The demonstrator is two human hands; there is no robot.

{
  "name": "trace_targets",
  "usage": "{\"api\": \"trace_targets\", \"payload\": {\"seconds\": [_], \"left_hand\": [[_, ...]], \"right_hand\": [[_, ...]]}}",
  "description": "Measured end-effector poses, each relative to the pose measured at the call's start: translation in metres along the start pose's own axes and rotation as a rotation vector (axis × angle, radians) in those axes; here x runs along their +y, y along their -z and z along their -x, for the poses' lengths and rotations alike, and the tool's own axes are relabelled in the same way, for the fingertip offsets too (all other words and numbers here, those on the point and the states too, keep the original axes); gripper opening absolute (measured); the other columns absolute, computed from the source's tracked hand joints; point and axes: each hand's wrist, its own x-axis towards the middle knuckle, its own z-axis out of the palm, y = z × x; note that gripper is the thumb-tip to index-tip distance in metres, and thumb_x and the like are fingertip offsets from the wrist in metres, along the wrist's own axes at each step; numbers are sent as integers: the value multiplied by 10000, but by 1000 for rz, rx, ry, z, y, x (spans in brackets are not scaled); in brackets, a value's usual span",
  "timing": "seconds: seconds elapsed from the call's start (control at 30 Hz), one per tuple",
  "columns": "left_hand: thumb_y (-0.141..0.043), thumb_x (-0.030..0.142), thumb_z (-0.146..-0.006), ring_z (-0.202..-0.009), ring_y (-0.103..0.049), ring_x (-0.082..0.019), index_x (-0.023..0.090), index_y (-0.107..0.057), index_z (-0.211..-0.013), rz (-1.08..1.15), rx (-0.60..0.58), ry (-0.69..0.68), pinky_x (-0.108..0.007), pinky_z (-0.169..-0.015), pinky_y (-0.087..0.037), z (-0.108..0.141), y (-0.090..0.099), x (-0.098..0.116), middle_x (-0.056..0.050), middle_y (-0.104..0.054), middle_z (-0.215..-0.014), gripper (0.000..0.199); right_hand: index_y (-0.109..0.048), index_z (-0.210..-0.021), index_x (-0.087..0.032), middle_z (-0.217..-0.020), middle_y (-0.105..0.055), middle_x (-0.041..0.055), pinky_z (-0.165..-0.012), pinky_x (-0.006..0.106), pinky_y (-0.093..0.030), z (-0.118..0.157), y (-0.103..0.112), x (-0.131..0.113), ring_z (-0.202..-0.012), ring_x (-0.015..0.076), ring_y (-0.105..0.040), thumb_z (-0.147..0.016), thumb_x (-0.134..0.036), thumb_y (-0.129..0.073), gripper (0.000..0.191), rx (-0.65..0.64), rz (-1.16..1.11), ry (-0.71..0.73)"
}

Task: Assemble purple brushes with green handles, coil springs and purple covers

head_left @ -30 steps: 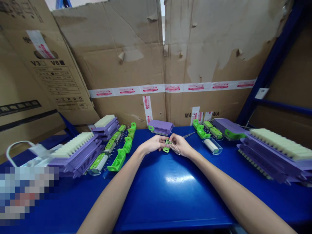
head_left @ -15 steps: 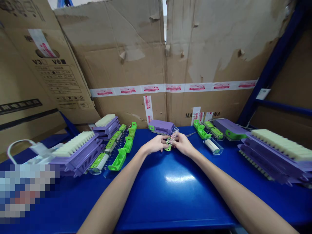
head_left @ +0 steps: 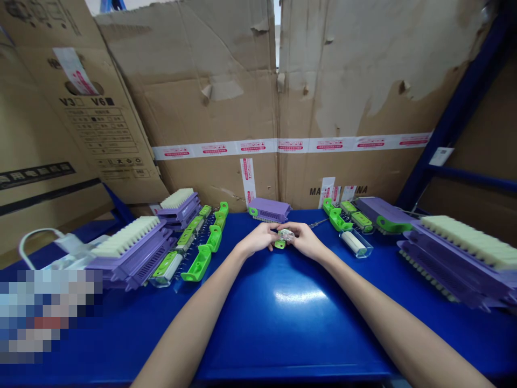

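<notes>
My left hand (head_left: 261, 240) is closed on a small green part (head_left: 280, 244) above the blue table. From the other side, the fingers of my right hand (head_left: 301, 238) press on a metal spring (head_left: 286, 235) that sits against the green part. The spring looks short and squeezed, and its far end is partly hidden by my fingers. Just behind both hands lies a purple brush block (head_left: 270, 208) with a green end.
Purple brush blocks (head_left: 129, 250) are stacked at left, beside green brackets (head_left: 197, 263), springs and clear cases. At right stand more purple blocks (head_left: 456, 264) and a clear case with a white roller (head_left: 355, 243). Cardboard (head_left: 218, 118) walls the back.
The spring stood long and stretched out between my hands; now it is compressed against the green part. My right hand has come down slightly. The view has shifted a little.
</notes>
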Motion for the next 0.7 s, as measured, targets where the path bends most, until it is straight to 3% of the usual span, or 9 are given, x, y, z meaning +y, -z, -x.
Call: {"api": "trace_targets", "payload": {"seconds": [0.27, 0.5, 0.7], "left_hand": [[-583, 195, -723, -551, -534, -87, 105, -614, -1069, -45, 6, 4, -169, -462, -397, 0, -1, 0, -33, -632, -697, 359], [-576, 260, -773, -560, -549, -91, 108, -609, -1070, -48, 27, -12, -166, -454, -394, -1, -2, -1, -53, -653, -735, 336], [-578, 264, -782, -541, -527, -79, 107, -632, -988, -65, 29, -14, -166, -449, -397, 1, -3, 2, -46, -645, -726, 264]], "right_hand": [[-660, -822, -136, -727, -665, 23, -624, 269, -446, 1, 3, -2, -649, 153, -590, -636, -256, -654, 222, -77, -126, -79], [-691, -946, -139, -762, -688, 16, -662, 285, -461, -1, 9, -1, -650, 145, -585, -643, -256, -635, 329, -108, -165, -88], [-711, -910, -142, -752, -692, 19, -687, 285, -454, -1, 15, -4, -642, 136, -574, -658, -252, -610, 292, -118, -191, -133]]}}
